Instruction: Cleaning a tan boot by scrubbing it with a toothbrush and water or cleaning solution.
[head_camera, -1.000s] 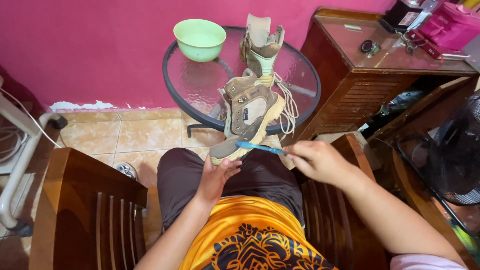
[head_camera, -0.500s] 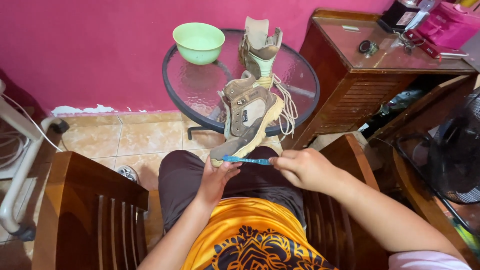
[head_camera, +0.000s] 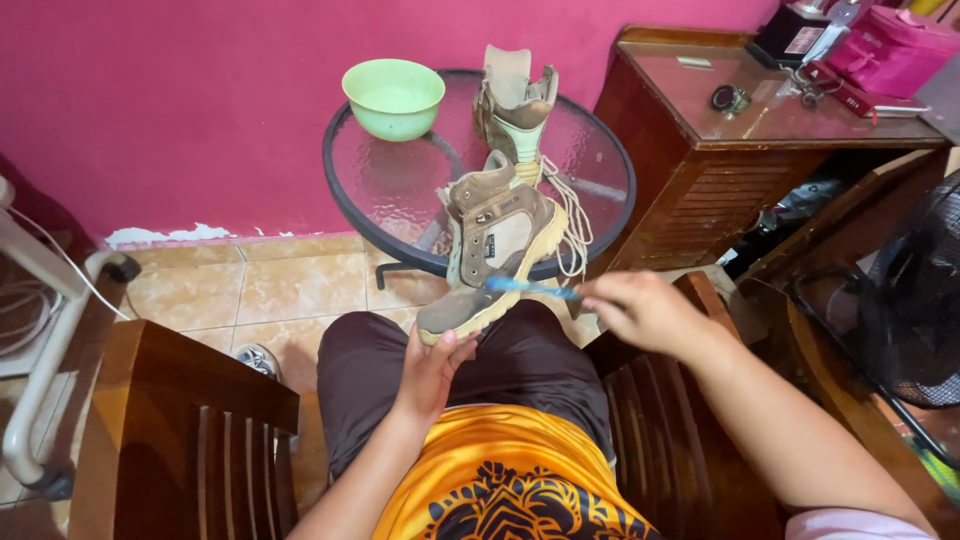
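Cupped under the toe of the brown boot (head_camera: 493, 255) by the left hand (head_camera: 432, 372), above the lap; blue toothbrush (head_camera: 532, 289) pinched in the right hand (head_camera: 645, 310) at the sole edge. Loosely held: could tip toward glass table (head_camera: 400, 190), laces (head_camera: 572, 225) snagging second boot (head_camera: 515, 110), green bowl (head_camera: 394, 97) beyond.

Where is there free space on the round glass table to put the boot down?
The glass table is bare at its front left, between the green bowl and the held boot. The right half is crowded: the second boot stands there, and its laces trail over the rim.
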